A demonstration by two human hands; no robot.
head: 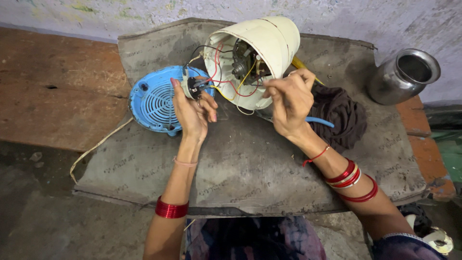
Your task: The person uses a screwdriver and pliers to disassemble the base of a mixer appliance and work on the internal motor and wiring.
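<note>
Wires [230, 85] run from a white motor housing [262, 45], tipped on the surface [250, 163], to a small switch [193, 87] pinched in the left hand [192, 111]. Right hand [288, 102] grips the housing's rim. Blue grille [153, 100] lies beside.

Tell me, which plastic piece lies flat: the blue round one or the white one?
The blue round plastic grille lies flat on the grey board, beside the left hand. The white plastic housing is tipped, showing wires inside.
</note>
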